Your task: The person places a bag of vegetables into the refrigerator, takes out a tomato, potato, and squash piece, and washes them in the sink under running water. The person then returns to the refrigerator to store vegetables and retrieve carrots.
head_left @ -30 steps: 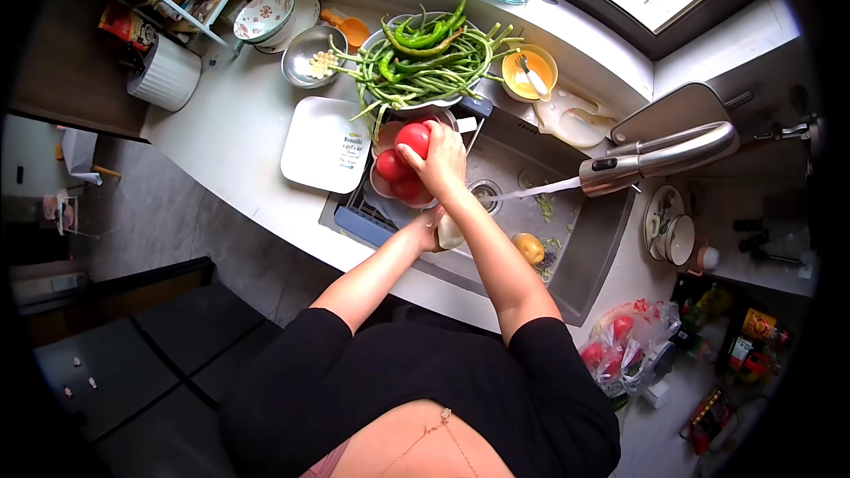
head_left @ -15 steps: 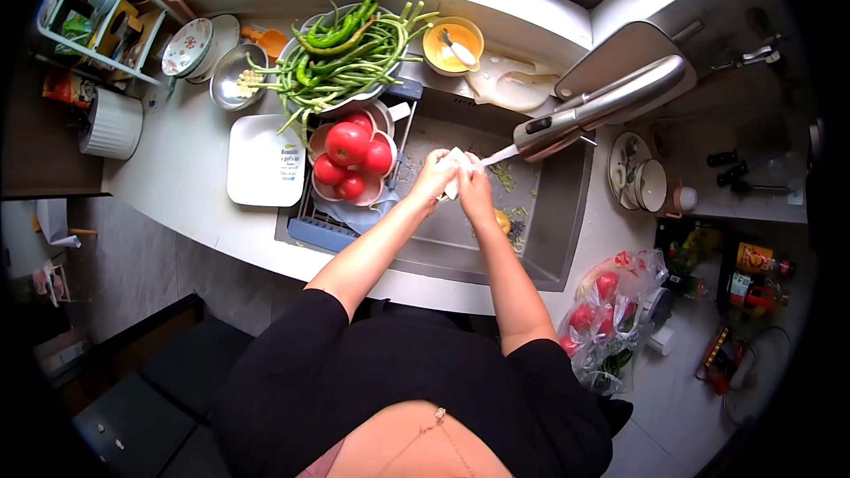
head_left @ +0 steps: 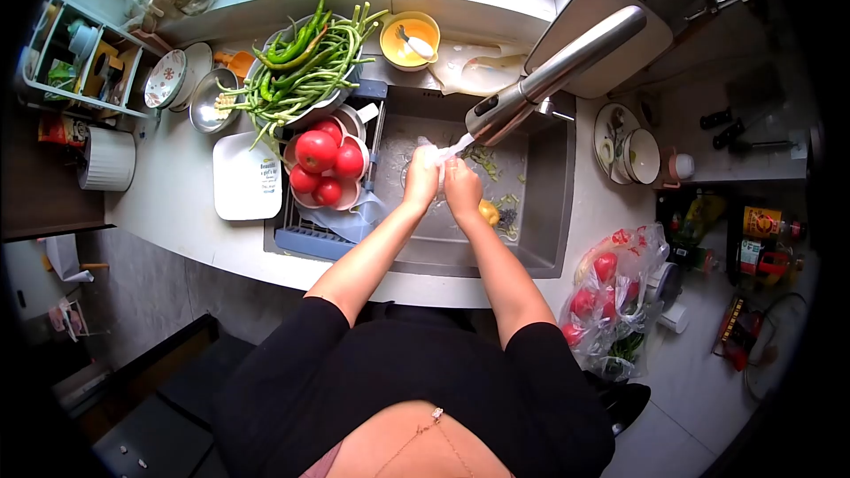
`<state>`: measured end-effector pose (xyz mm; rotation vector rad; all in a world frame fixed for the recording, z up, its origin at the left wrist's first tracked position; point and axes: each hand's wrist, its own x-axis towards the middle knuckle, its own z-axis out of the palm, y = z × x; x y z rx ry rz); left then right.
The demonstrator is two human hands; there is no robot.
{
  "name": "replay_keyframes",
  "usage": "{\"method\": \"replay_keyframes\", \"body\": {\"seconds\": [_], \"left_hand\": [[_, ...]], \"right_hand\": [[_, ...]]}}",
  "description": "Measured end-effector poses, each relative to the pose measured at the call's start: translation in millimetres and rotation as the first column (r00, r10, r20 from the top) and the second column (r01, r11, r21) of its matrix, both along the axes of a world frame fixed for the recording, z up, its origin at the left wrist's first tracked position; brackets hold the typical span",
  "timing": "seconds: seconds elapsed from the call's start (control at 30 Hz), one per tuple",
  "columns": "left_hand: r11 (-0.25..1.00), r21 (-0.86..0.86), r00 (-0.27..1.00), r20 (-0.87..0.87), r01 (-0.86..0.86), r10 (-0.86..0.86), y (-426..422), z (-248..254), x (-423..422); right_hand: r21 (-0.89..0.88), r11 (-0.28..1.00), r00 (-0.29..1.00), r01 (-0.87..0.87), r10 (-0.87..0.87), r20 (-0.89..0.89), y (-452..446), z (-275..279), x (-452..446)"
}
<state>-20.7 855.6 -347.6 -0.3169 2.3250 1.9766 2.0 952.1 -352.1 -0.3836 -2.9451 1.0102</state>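
Note:
Over the sink (head_left: 425, 243), my left hand (head_left: 421, 181) and my right hand (head_left: 462, 188) are close together under the running water of the faucet (head_left: 558, 66). Between them is a small white piece (head_left: 432, 156) that looks like a wet cloth; the fingers and the water partly cover it. The fingers of both hands are curled. A round yellow thing (head_left: 488, 212) lies on the sink floor by my right wrist, with green scraps (head_left: 482, 159) nearby. Left of my hands, several tomatoes (head_left: 317, 151) fill a pale bowl on the rack.
Green beans and peppers (head_left: 305, 71) heap a bowl at the back left. A white tray (head_left: 248, 179) lies beside the rack (head_left: 314, 243). Behind the sink is a yellow bowl (head_left: 409, 40). Plates and a bowl (head_left: 642, 157) stand at right, above a plastic bag of tomatoes (head_left: 611, 296).
Both hands have drawn slightly apart, with their backs turned more upward, and the white piece sits directly in the water stream. The camera view has shifted a little.

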Motion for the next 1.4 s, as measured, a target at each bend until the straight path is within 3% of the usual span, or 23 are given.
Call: {"method": "replay_keyframes", "body": {"seconds": [0.03,0.1,0.17,0.23,0.27,0.3,0.37,0.5,0.6,0.63,0.67,0.73,0.87,0.93,1.03,1.13,1.17,1.2,1.27,1.3,1.33,1.37,1.4], "left_hand": [[0.997,-0.019,0.995,0.078,0.07,-0.068,4.8,15.3,3.4],[0.949,-0.308,0.938,-0.304,0.071,-0.169,18.1,15.1,11.0],[0.859,-0.501,0.751,-0.607,-0.108,-0.259,25.8,10.6,11.1],[0.98,-0.198,0.944,-0.323,0.002,-0.067,28.8,4.8,14.2],[1.0,-0.022,0.99,-0.143,0.004,-0.007,26.7,10.2,13.9],[1.0,0.008,0.999,-0.031,0.027,-0.027,22.7,16.5,12.1],[0.986,-0.157,0.971,-0.219,0.063,-0.097,12.8,16.8,11.5],[0.924,-0.365,0.919,-0.312,0.116,-0.239,-22.7,37.1,3.7],[0.845,-0.53,0.844,-0.421,0.07,-0.334,-70.1,104.7,-17.2],[0.805,-0.593,0.816,-0.457,0.017,-0.353,-89.2,129.9,-26.9],[0.762,-0.646,0.786,-0.489,-0.035,-0.378,-108.0,152.8,-37.1],[0.687,-0.713,0.765,-0.517,-0.139,-0.383,-138.9,187.8,-59.2],[0.544,-0.807,0.762,-0.496,-0.229,-0.415,-194.4,173.6,-109.2],[0.438,-0.87,0.81,-0.418,-0.226,-0.411,-208.4,143.3,-124.2],[0.407,-0.911,0.867,-0.258,-0.071,-0.427,-210.5,115.3,-122.6],[0.32,-0.897,0.804,-0.423,-0.305,-0.418,-195.1,136.1,-104.3],[0.371,-0.865,0.771,-0.481,-0.338,-0.418,-189.4,148.3,-94.9],[0.463,-0.806,0.73,-0.56,-0.369,-0.393,-177.2,159.9,-80.1],[0.673,-0.707,0.768,-0.55,-0.219,-0.328,-150.3,160.6,-48.2],[0.799,-0.598,0.781,-0.528,-0.063,-0.334,-134.0,145.7,-35.5],[0.872,-0.48,0.813,-0.469,0.093,-0.345,-114.5,120.1,-21.1],[0.842,-0.49,0.854,-0.316,0.226,-0.413,-96.4,97.0,-7.0],[0.867,-0.418,0.878,-0.263,0.27,-0.4,-76.9,64.4,6.4]], "right_hand": [[-0.029,0.999,0.999,0.024,-0.023,0.037,4.8,2.1,-2.8],[-0.124,0.99,0.994,0.07,-0.058,0.097,18.2,-14.0,-7.1],[-0.642,0.753,0.988,0.144,-0.143,0.054,17.2,-34.2,-12.1],[-0.909,0.376,0.984,0.177,-0.102,0.15,14.7,-33.7,-7.8],[-0.926,0.298,0.972,0.231,-0.112,0.206,8.2,-17.2,-5.5],[-0.933,0.218,0.957,0.285,-0.117,0.265,-0.7,-3.3,-3.8],[-0.962,0.057,0.962,0.268,-0.063,0.265,-10.1,3.3,-2.4],[-0.909,0.032,0.904,0.416,0.098,0.417,-10.1,24.9,5.1],[-0.787,0.497,0.901,0.365,0.024,0.433,15.5,0.2,4.7],[-0.631,0.767,0.979,0.115,0.022,0.204,40.4,-64.6,8.4],[-0.435,0.9,0.984,0.028,0.052,0.17,54.3,-59.1,12.5],[0.032,0.991,0.982,-0.132,0.126,0.139,79.0,-37.5,19.7],[0.206,0.93,0.843,-0.304,0.162,0.513,79.0,-34.2,26.1],[0.173,0.915,0.734,-0.366,0.169,0.658,74.6,-44.9,26.9],[0.184,0.902,0.632,-0.39,0.117,0.766,73.5,-88.2,27.1],[0.163,0.92,0.563,-0.356,0.072,0.823,76.7,-96.5,24.6],[0.152,0.929,0.544,-0.338,0.061,0.837,79.0,-91.6,18.8],[0.046,0.974,0.643,-0.222,0.111,0.758,78.4,-87.3,13.7],[-0.209,0.977,0.816,-0.046,0.157,0.556,69.5,-79.1,7.6],[-0.475,0.863,0.846,0.171,0.118,0.519,59.7,-80.0,3.7],[-0.694,0.632,0.867,0.345,0.067,0.493,44.4,-81.5,-2.1],[-0.745,0.429,0.816,0.512,0.028,0.577,21.8,-21.9,-6.9],[-0.83,0.235,0.848,0.506,0.041,0.529,11.7,-42.1,-6.6]]}}
